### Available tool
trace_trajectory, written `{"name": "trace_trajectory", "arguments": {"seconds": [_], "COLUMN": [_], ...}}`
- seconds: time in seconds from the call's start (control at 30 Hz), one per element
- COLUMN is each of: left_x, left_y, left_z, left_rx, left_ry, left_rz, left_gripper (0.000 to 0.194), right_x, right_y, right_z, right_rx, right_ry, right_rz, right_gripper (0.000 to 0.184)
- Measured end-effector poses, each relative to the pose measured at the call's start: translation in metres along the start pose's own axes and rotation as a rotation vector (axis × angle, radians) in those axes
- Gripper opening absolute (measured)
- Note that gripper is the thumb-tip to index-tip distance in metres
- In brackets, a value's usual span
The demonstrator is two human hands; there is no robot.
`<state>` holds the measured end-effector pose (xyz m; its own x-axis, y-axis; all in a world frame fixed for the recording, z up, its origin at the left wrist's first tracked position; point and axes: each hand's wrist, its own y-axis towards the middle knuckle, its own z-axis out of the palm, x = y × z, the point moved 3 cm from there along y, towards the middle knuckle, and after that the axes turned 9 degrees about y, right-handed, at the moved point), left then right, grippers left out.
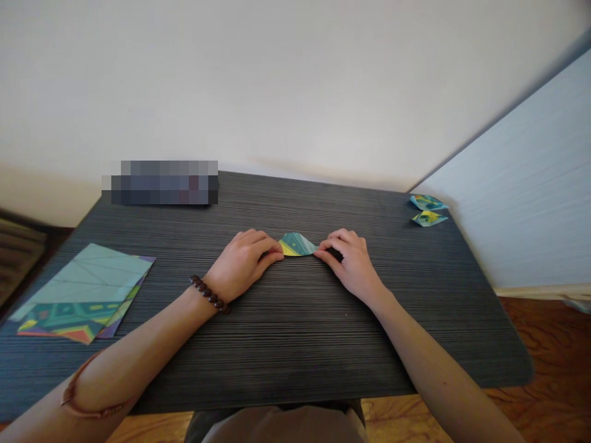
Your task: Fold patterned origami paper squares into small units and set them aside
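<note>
A small piece of folded patterned paper, teal with yellow and pale blue, is held at the middle of the dark table. My left hand pinches its left corner between thumb and fingers. At the opposite corner, my right hand has the paper's pointed tip between thumb and forefinger. The paper's upper edge is rounded or raised in the middle, and its lower edge runs nearly straight. Whether it rests on the table or hovers just above, I cannot tell.
Several flat patterned paper sheets lie at the table's left. Two folded paper pieces sit at the far right corner. A blurred-out dark object stands at the back left. The dark table meets a white wall behind.
</note>
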<state>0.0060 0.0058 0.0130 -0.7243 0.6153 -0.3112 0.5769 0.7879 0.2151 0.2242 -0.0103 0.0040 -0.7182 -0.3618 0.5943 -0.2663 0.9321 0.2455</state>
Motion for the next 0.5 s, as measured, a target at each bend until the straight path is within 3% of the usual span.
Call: {"name": "trace_trajectory", "arguments": {"seconds": [0.13,0.33,0.5], "left_x": [0.002,0.002,0.003], "left_y": [0.001,-0.001,-0.002], "left_z": [-0.001,0.001,0.001], "left_rx": [0.020,0.040,0.066], "left_ry": [-0.018,0.018,0.012], "left_rz": [-0.048,-0.028,-0.032], "left_gripper": [0.020,0.025,0.026], "right_x": [0.003,0.018,0.018], "right_y": [0.001,0.000,0.001], "right_z": [0.000,-0.002,-0.002], "right_rx": [0.039,0.138,0.136], "right_ry": [0.001,0.072,-0.011], "right_rz": [0.008,-0.189,-0.191], "right_gripper": [0.016,0.011,0.013]}}
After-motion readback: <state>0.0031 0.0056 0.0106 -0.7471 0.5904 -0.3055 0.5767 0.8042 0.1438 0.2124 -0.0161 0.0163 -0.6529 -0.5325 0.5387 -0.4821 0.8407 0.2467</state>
